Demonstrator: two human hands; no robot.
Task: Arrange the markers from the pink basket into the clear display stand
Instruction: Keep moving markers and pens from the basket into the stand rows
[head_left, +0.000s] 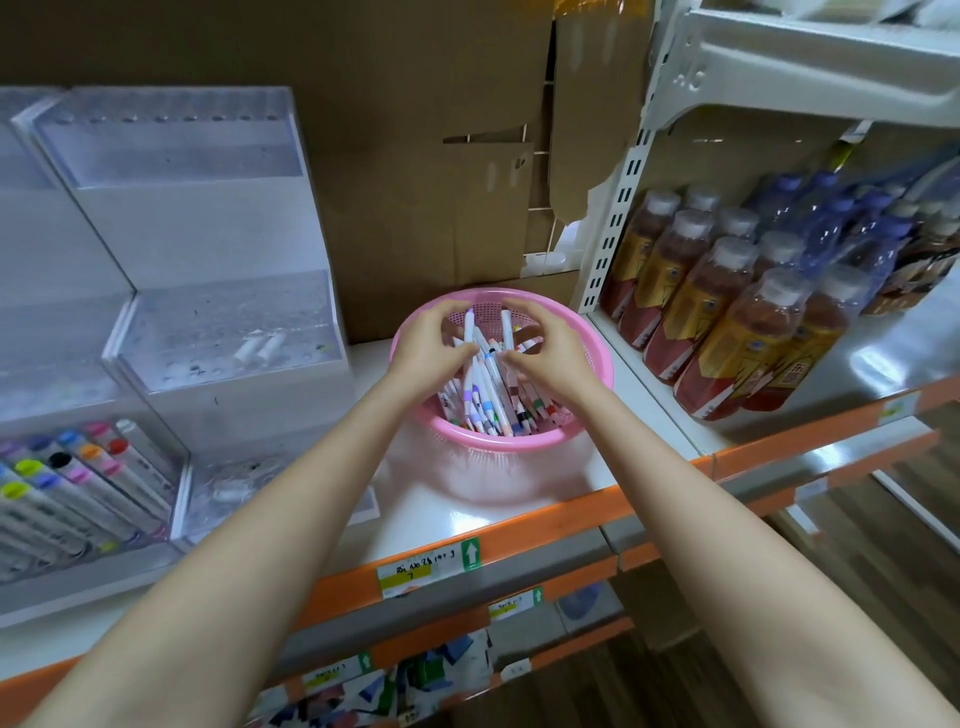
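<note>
Clear acrylic, the tiered display stand (171, 249) filled the left of the white shelf (431, 525), and its lowest tier held stocked markers (78, 467) with coloured caps. Bottled drinks (727, 312) stood in rows at the right. Between them sat the pink basket (519, 452), with markers (498, 410) heaped inside. The left hand (434, 345) and right hand (545, 353) reached in, fingers curled round a few upright markers.

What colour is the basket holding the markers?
The basket is pink, clearest in the head view.
</note>
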